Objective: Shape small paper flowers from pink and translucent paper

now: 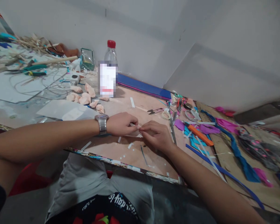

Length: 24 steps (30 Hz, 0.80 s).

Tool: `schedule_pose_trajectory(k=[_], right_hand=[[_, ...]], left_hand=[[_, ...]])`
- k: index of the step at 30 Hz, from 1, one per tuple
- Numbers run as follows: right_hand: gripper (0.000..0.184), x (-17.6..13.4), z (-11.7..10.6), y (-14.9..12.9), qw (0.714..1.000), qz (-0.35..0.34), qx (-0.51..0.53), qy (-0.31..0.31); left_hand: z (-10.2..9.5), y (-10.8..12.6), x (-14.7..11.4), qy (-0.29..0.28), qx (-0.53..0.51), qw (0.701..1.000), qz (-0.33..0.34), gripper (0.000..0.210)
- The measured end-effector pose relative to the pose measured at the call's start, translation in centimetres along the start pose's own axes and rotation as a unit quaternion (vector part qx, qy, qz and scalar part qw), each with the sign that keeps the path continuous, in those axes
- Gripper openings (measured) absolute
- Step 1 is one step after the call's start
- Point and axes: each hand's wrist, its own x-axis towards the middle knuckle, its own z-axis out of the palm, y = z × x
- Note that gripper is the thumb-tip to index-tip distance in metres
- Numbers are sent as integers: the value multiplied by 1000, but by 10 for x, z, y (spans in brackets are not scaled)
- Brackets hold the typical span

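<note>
Over the table's front part, my left hand [121, 123], with a metal watch [102, 123] on its wrist, has thumb and fingers pinched together. My right hand [158, 136] meets it fingertip to fingertip, also closed in a pinch. Between them shows a small, thin, pale piece [135, 134], which looks like paper or fabric; the fingers hide most of it. White strips [130, 145] lie on the table just below the hands. Thread snips [155, 110] and a roll of tape [166, 115] lie beyond my right hand.
Crumpled peach pieces [85, 98] and a red-capped bottle [111, 53] stand behind my left hand. A white sheet [60, 109] lies by my left forearm. Green-handled pliers [36, 70] are at the far left. An orange cutter [200, 135] and coloured scraps crowd the right, before the wall.
</note>
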Motion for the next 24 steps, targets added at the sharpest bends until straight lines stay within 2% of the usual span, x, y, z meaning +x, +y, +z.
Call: schedule_pose_trajectory(k=[5,11,24], right_hand=[[8,1,1,1,1000,6,-8,4],[8,-1,1,3,997,55,-41,25],[9,-3,4,4,994,69,-78,-31]], left_hand=[[0,0,1,15,4,1000,-1,31],[1,-1,2,33,19,999,10,33],[8,-3,1,62,103,992,36,37]])
